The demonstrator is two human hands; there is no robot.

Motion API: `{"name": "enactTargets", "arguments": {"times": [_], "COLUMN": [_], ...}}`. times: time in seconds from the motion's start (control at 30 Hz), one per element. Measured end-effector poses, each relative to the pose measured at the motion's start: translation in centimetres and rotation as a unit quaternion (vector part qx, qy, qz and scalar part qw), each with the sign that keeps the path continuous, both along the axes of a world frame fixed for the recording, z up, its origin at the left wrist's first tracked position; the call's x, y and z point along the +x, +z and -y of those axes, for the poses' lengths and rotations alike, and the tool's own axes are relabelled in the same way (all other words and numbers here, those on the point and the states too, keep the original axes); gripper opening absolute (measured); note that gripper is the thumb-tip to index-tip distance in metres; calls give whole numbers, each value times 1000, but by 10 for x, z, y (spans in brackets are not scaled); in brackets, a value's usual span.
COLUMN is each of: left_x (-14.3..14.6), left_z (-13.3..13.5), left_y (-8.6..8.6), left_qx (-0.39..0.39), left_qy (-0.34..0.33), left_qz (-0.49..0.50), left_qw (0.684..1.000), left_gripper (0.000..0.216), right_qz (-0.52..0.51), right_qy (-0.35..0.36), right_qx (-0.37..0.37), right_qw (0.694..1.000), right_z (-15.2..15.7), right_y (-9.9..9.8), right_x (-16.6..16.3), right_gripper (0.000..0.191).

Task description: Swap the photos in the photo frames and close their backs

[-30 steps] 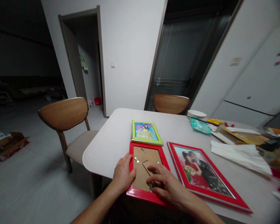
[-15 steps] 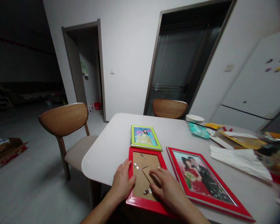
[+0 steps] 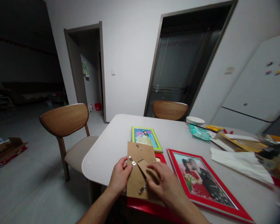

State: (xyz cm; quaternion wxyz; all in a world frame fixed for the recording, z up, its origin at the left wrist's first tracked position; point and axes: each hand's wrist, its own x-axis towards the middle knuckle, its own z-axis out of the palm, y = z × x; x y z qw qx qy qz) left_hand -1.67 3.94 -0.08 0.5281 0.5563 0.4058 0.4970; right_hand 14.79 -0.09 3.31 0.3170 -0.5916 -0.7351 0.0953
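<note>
Holding the brown board (image 3: pixel 134 179) at its nine o'clock edge with the left hand (image 3: pixel 119 177), with thumb and fingers closed narrow on it. Keeping the right hand (image 3: pixel 166 183) bent over the board's three o'clock side, with fingertips on the stand (image 3: pixel 143 168); cannot tell whether pinching it or only resting there. Showing metal clips (image 3: pixel 132 161) on the board at ten, twelve and six o'clock. Lying in view over the red frame (image 3: pixel 151 208), which peeps out at one and six o'clock. Covering, as seen from above, the near edge of the green frame (image 3: pixel 149 137) at twelve o'clock. At three o'clock, just beside the right hand, see the big frame (image 3: pixel 204 180), with two people pictured in red and black. Farther out on the table (image 3: pixel 102 155), find white paper (image 3: pixel 240 163) at three o'clock, then a teal packet (image 3: pixel 199 132) and a bowl (image 3: pixel 195 120) at two. Past the table, see chairs (image 3: pixel 65 119) at ten and one o'clock, and a box (image 3: pixel 9 152) on the floor at nine; cannot read the marks on its red side
</note>
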Motion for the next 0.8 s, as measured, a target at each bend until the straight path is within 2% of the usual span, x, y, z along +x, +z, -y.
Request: {"name": "enactTargets", "arguments": {"times": [0.07,0.1,0.27,0.4,0.5,0.63,0.73,0.8], "left_x": [-13,-22,-77,-102,-107,-107,-97,-80], "left_z": [-4,-6,-19,-29,-34,-33,-26,-15], "left_y": [4,5,-6,-18,-22,-20,-13,-8], "left_qx": [-31,-38,-53,-58,-42,-2,60,105], "left_qy": [-12,-1,69,76,100,167,198,181], "left_qz": [56,52,-64,-124,-194,-281,-355,-382], "left_qw": [998,998,994,988,975,945,912,900], "left_gripper": [36,35,34,31,31,40,44,44], "right_qz": [-9,-8,88,159,167,133,41,-82], "right_qy": [22,17,-94,-127,-139,-153,-176,-168], "right_qx": [10,11,-47,-130,-149,-138,-128,-151], "right_qw": [1000,1000,991,970,965,970,975,971], "right_z": [-1,-2,-13,-18,-22,-29,-30,-27], "right_y": [2,1,-20,-35,-38,-39,-34,-26], "right_x": [-1,3,40,54,52,52,56,56], "right_gripper": [25,26,34,36,39,44,55,62]}}
